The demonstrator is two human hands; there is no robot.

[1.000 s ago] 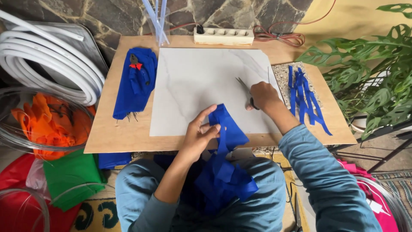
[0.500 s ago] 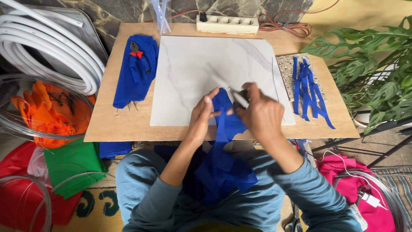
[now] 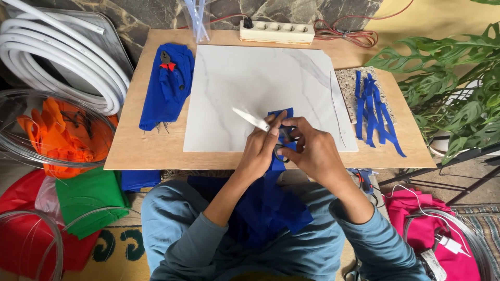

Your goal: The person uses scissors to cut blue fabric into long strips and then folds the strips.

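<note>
Both hands meet at the near edge of the white slab (image 3: 260,93) on the worktop (image 3: 130,151). Right hand (image 3: 310,151) curled closed around scissors (image 3: 255,119), blades open, pointing far-left over the slab. Left hand (image 3: 260,148) pinches the blue cloth (image 3: 276,203), fingers closed on it just beside the blades; the cloth runs from the slab edge down into the lap. Blue strips (image 3: 372,112) lie right of the slab, folded blue fabric (image 3: 166,86) with pliers (image 3: 166,60) to the left. Power strip (image 3: 276,31) at far edge.
</note>
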